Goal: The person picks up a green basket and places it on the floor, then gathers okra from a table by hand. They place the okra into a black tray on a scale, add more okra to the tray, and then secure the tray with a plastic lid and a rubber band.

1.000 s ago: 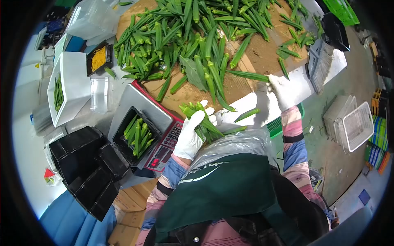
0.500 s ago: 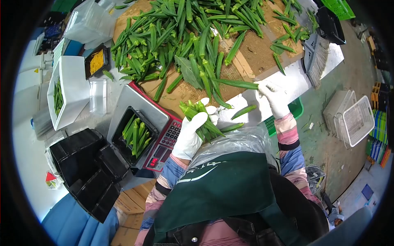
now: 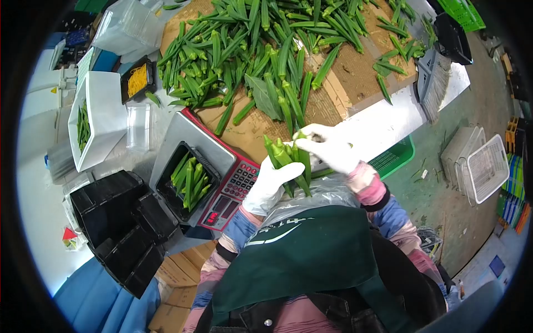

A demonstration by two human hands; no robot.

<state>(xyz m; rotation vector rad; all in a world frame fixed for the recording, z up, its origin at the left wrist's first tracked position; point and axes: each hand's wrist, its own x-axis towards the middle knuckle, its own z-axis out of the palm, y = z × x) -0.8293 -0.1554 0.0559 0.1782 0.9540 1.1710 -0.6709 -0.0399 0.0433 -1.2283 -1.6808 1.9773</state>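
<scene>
The left hand [image 3: 267, 188] grips an okra bunch [image 3: 282, 156], stem ends pointing away from the apron [image 3: 300, 244], while the right hand [image 3: 330, 149], at the bunch's right edge, pinches an okra pod [image 3: 300, 136] roughly parallel alongside.

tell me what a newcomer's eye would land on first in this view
Probably the big heap of okra, spread over brown cardboard at the top of the view. Below it, the white-gloved left hand holds a small bunch, with the gloved right hand close against it. To their left, a red-edged scale carries a black tray with more okra.
</scene>
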